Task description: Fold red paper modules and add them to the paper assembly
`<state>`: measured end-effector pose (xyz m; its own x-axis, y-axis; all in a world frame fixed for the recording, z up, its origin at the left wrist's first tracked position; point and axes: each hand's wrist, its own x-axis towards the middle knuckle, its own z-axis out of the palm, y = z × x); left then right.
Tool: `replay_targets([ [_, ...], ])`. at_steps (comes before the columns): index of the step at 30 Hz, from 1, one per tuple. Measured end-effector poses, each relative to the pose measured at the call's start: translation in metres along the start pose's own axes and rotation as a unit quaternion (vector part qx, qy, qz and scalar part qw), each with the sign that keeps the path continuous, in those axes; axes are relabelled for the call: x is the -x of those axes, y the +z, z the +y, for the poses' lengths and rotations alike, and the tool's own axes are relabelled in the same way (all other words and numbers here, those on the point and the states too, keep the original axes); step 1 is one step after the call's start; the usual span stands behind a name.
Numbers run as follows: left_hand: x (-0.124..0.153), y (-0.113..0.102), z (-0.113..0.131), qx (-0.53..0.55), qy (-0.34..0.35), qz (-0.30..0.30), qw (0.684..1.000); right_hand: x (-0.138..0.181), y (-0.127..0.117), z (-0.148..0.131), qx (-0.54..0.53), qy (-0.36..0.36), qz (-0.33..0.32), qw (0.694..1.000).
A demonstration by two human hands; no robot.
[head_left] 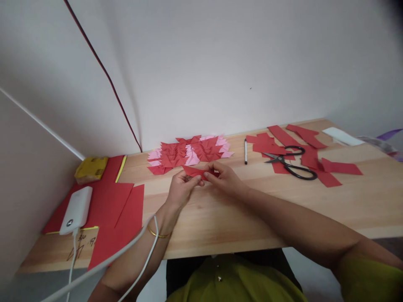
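1. The left hand [181,187] pinches the left part of a folded red paper [192,171] between thumb and fingers.
2. The right hand [224,180] is closed on the right part of the same paper, its thumb pressed to the near face.
3. The folded paper is held above the middle of the wooden table [220,222], its pointed end to the left; the two hands are close together.
4. Just beyond the hands, near the wall [220,63], lies a cluster of folded red and pink papers [176,153], packed in overlapping rows with points sticking out.
5. To the right of that cluster lies a pen [246,152] with a white barrel and a dark cap.
6. Farther right, loose red strips [280,136] overlap at various angles, and black-handled scissors [281,159] rest on some of them, blades parted and pointing left.
7. At the far right is a white strip [342,136].
8. On the left side, large red sheets [121,201] overlap; a yellow package [91,170] sits at their far end and a white power bank [76,209] nearer, with a white cable [74,247] plugged into its near end.
9. A gold-coloured bangle [161,236] circles the left wrist.
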<state>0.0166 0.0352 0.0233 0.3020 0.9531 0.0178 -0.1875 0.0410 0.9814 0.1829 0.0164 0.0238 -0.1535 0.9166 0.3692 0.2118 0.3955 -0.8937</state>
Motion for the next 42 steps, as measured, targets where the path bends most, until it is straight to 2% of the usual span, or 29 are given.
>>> replay_targets([
  [23,-0.0001,0.0053,-0.0022,0.038,-0.015,0.032,0.999,-0.0009,-0.0032,-0.0003,0.017,-0.013,0.004,1.000],
  [30,0.0017,0.0045,-0.0061,0.054,-0.040,-0.010,0.998,-0.0006,-0.0021,-0.0019,0.011,0.010,0.007,1.000],
  [37,-0.0005,0.0037,-0.0096,0.070,-0.040,0.003,0.997,-0.0009,-0.0034,-0.0009,-0.012,0.011,-0.016,1.000],
  [42,-0.0002,0.0047,-0.0067,0.089,-0.029,-0.012,0.996,-0.0011,-0.0057,-0.0049,0.016,0.005,0.004,1.000],
])
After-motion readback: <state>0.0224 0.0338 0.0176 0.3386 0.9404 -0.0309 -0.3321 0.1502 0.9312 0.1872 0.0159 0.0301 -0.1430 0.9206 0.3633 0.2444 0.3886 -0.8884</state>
